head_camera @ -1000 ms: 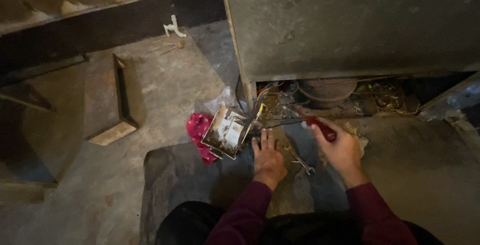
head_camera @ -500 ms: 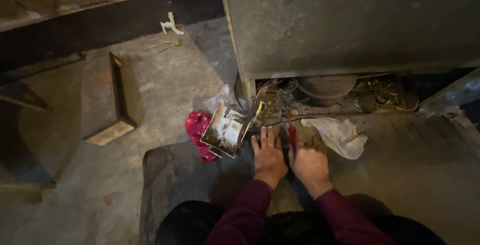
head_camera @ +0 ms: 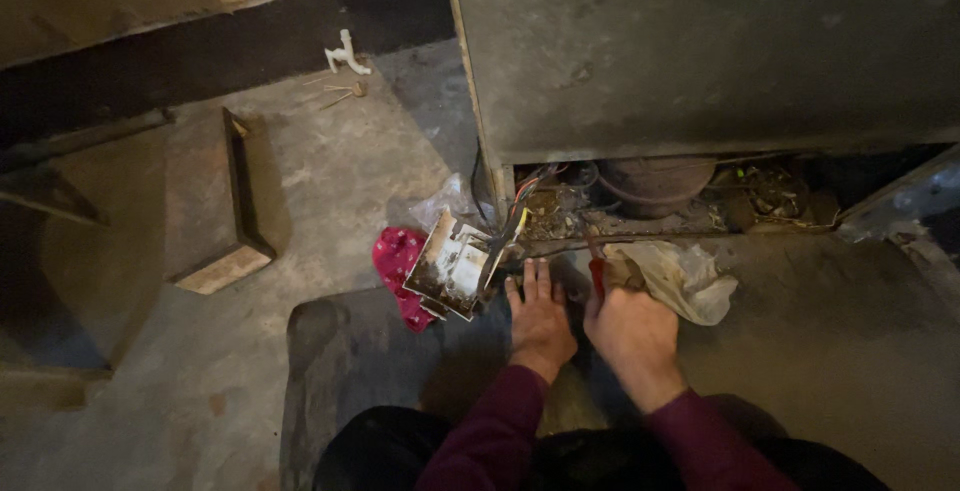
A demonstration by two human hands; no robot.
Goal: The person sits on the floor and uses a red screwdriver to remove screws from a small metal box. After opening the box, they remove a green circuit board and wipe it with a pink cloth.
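Kneeling at the open base of a grey appliance (head_camera: 700,51), the person clenches the right hand (head_camera: 632,331) around a red-handled screwdriver (head_camera: 597,273), its shaft pointing at the wiring. The left hand (head_camera: 540,316) lies flat and released on the floor mat (head_camera: 350,371), beside a grimy cover plate (head_camera: 455,269). The tool looks light and stiff, best gripped by its handle.
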